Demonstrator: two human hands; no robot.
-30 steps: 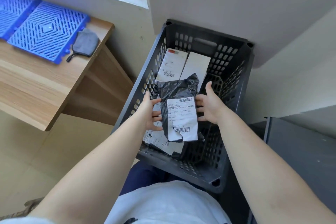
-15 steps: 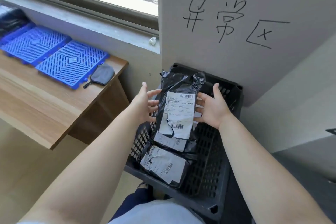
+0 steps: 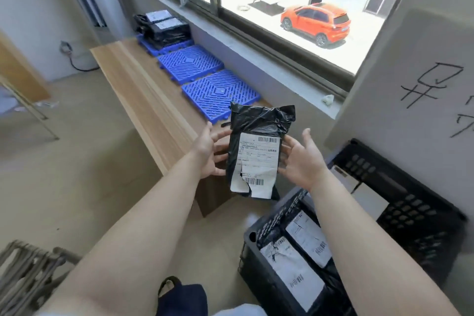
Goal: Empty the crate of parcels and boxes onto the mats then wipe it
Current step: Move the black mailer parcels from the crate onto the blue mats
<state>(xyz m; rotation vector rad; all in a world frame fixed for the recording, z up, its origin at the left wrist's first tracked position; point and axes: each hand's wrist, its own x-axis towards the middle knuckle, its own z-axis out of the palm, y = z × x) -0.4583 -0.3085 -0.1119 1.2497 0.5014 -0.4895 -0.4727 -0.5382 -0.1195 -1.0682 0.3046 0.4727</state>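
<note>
Fingers of both hands are spread and only slightly bent, pressing a black plastic mailer parcel with a torn white shipping label (image 3: 256, 154) between them. The left hand (image 3: 209, 152) touches the parcel's left edge; the right hand (image 3: 298, 159) touches its right edge, thumb raised clear. The parcel hangs upright in the air, above the near end of the long wooden table (image 3: 143, 90) and up-left of the black perforated plastic crate (image 3: 420, 215). Inside the crate lie more black labelled parcels (image 3: 302, 254). On the table under the window sit three blue plastic grid mats (image 3: 218, 92) in a row; the farthest one carries a stack of black parcels (image 3: 164, 29), the two nearer ones bare.
</note>
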